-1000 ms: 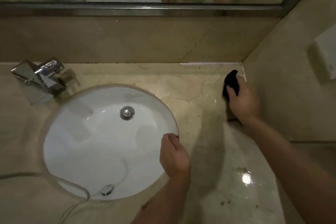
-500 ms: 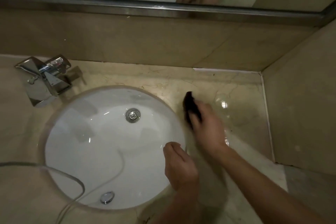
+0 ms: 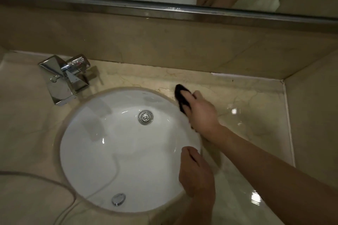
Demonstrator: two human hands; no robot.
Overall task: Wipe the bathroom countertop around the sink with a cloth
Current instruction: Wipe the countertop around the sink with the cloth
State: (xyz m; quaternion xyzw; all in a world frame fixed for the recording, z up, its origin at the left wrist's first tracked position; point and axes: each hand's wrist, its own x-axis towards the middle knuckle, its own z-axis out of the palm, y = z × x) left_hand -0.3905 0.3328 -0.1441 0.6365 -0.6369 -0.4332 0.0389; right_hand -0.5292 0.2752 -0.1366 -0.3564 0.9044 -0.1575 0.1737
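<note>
Your right hand (image 3: 201, 113) presses a dark cloth (image 3: 181, 97) flat on the countertop (image 3: 247, 100), fingers laid over it and partly curled, just beside the far right edge of the sink (image 3: 118, 151). Your left hand (image 3: 196, 175) is loosely curled with nothing in it that shows, resting at the near right rim of the sink. The stone to the right of the sink looks wet and glossy, so that side seems largely wiped; the strip behind the sink toward the tap (image 3: 65, 78), the whole left side and the near edge show no such sheen and look to be left, so you are perhaps a third of the way through. Compared with a second ago, the cloth has come away from the far right corner by the wall and swept leftward to the sink's rim, while your left hand has hardly moved.
</note>
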